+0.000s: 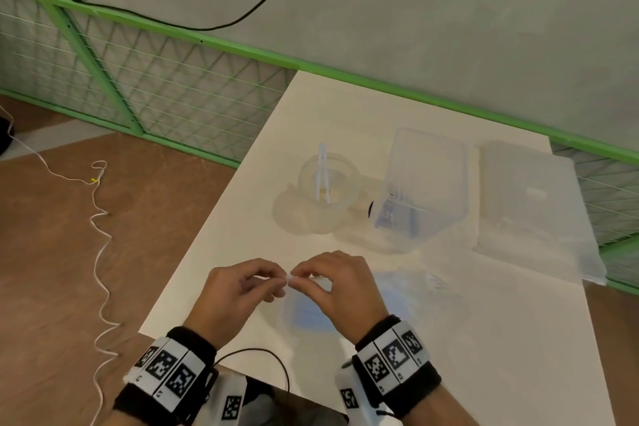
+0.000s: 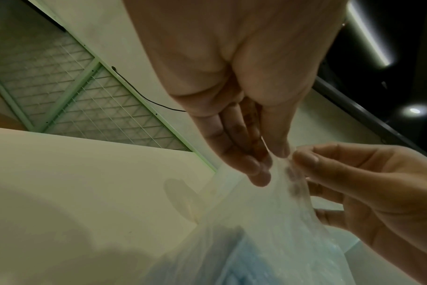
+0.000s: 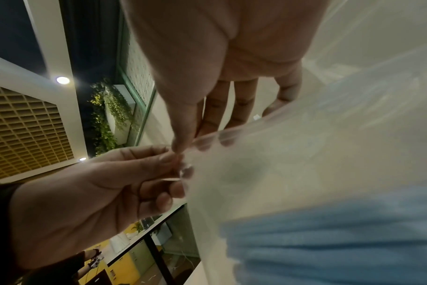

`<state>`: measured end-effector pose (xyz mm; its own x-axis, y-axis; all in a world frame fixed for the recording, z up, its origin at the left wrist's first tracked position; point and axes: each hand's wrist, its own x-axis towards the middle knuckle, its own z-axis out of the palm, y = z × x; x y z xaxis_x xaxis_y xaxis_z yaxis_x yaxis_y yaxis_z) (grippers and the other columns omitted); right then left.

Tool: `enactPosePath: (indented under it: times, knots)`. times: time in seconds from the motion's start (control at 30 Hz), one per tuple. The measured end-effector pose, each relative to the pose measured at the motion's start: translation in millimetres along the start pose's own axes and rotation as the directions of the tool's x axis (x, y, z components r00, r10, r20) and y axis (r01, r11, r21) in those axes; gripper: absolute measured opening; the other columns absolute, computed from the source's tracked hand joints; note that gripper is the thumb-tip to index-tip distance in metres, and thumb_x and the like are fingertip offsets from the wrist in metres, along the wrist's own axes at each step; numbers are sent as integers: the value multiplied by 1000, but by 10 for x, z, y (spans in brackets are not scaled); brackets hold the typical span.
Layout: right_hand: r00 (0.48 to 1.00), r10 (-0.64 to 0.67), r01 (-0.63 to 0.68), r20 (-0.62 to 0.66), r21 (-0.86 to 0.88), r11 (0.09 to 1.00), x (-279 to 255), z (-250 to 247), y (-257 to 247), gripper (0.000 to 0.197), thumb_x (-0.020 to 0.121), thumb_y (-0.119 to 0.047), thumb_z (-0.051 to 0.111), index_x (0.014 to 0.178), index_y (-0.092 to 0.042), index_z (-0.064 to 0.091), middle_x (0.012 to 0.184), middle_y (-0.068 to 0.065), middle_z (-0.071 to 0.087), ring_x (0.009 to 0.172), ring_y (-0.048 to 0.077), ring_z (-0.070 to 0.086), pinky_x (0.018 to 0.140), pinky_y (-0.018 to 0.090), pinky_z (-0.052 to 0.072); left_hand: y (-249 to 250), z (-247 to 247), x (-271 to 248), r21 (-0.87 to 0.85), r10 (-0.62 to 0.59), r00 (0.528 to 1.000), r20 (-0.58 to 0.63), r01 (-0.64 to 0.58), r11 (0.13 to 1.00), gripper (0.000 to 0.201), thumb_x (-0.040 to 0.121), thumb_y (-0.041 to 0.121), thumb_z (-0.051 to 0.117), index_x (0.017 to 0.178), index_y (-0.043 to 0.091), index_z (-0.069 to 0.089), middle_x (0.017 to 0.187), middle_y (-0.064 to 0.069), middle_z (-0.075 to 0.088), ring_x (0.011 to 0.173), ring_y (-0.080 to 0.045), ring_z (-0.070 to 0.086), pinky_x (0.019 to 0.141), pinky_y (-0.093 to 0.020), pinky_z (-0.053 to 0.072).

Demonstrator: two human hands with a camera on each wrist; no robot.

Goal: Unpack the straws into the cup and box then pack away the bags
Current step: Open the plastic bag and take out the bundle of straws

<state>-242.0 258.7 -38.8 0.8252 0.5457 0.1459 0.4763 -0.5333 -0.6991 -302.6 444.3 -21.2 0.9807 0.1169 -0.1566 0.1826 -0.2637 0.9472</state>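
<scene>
Both hands meet above the near part of the white table. My left hand and right hand each pinch the top edge of a clear plastic bag that holds blue straws. In the left wrist view the left fingers pinch the thin film of the bag beside the right hand. In the right wrist view the right thumb and fingers pinch the bag, with the blue straws inside. A clear cup stands farther back with straws in it, next to a clear box.
A flat clear lid or bag pile lies at the table's far right. A green mesh fence runs behind the table. A white cord trails on the brown floor to the left. A black cable loops at the table's near edge.
</scene>
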Motion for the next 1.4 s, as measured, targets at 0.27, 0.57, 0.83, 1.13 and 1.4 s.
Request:
enactPosePath:
  times: [0.27,0.57,0.83,1.13,1.4]
  knots:
    - [985,87,-110,-150,-153,982,-308,-426,526,6,92,-36,60,90,-32,64,93,-18,67,89,13,63,77,45,51,-8,-49,164,-25,29,997,-67,-31,999,12,91,7,65,89,16,72,82,-3,74,68,-19,70,64,-18,51]
    - [843,372,-487,-389,-259,834,-1102,-1285,1384,6,92,-23,65,92,-28,64,99,-7,68,94,26,60,80,34,43,-123,-106,334,-143,25,988,-151,-47,989,21,91,-5,59,86,13,66,92,-4,73,79,-25,71,71,-22,55]
    - [770,444,-504,-458,-10,864,-1244,-1251,1334,13,94,-13,62,92,-26,60,94,-16,65,89,-10,59,67,23,50,-34,-72,349,-109,-105,978,-178,87,990,12,83,7,74,79,17,68,78,-5,73,82,-26,71,91,-46,52]
    - [711,535,-504,-457,200,840,-1226,-1165,1233,15,99,-16,56,95,-29,60,89,-18,72,76,3,69,69,15,51,87,-60,360,236,-57,994,-94,78,969,14,73,22,85,80,25,74,76,3,68,68,-8,61,66,-8,46]
    - [653,573,-473,-495,324,819,-1156,-1112,1152,17,99,-15,55,99,-31,56,102,-17,69,86,10,70,78,21,54,123,-25,392,364,0,999,-48,18,931,13,76,12,81,72,19,71,77,5,70,72,-2,64,63,-4,44]
